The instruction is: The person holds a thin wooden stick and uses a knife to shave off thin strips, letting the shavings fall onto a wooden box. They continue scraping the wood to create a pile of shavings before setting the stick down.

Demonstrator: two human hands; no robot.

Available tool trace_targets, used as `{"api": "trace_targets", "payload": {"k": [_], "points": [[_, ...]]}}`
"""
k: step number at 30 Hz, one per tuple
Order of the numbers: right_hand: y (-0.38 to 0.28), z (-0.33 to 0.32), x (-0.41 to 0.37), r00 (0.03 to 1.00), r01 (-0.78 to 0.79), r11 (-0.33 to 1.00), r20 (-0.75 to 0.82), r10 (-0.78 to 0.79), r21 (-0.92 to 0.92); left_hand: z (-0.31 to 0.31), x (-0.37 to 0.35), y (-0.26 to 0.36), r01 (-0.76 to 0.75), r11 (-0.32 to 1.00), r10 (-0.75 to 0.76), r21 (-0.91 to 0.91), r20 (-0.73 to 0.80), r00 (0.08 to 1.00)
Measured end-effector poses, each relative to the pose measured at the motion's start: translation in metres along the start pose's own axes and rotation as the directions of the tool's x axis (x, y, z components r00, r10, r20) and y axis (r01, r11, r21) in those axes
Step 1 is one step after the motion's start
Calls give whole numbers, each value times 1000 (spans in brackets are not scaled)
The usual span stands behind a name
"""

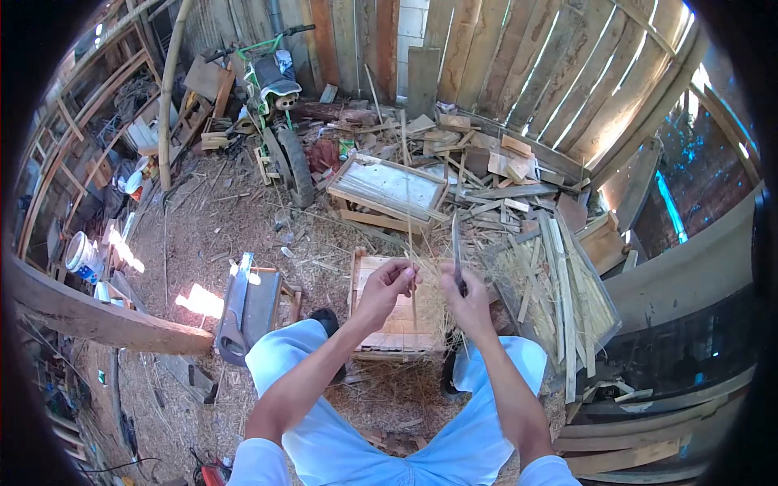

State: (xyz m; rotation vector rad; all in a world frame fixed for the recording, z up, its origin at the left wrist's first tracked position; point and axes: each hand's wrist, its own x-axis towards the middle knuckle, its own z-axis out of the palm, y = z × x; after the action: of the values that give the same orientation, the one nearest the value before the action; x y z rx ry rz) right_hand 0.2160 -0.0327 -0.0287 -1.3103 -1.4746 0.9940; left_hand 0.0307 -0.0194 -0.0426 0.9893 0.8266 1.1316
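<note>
Above a low wooden stool or box (389, 324) between the knees, my left hand (392, 290) is closed on a thin strip (414, 308) that hangs down from the fingers. To its right, my right hand (468, 300) is wrapped round the dark handle of a knife (457, 247), whose blade points upward. The two hands are a short way apart. Thin straw-like strips and shavings (433, 304) lie around and between them.
A handsaw (235, 312) rests on a small bench (263, 301) at left. Ahead are a wooden frame table (389, 188), a small motorbike (279, 121) and scrap wood (486, 162). Long slats (559, 275) lie at right; a curved beam (105, 320) juts in from the left.
</note>
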Motion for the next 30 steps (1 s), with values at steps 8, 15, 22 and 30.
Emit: {"api": "trace_targets", "payload": {"k": [8,15,22,30], "points": [[12,25,-9,967,-101,995,235,103,-21,-16,11,8,-82,995,91,57,-160,983],[32,34,-8,936,-51,982,335,110,-180,-48,9,71,-368,901,419,229,-247,874],[5,52,-22,993,-38,944,89,71,-328,-37,1,47,-377,730,542,571,-147,828],[2,60,-29,996,-61,968,47,74,-243,-13,0,41,-379,568,536,731,22,844]]}}
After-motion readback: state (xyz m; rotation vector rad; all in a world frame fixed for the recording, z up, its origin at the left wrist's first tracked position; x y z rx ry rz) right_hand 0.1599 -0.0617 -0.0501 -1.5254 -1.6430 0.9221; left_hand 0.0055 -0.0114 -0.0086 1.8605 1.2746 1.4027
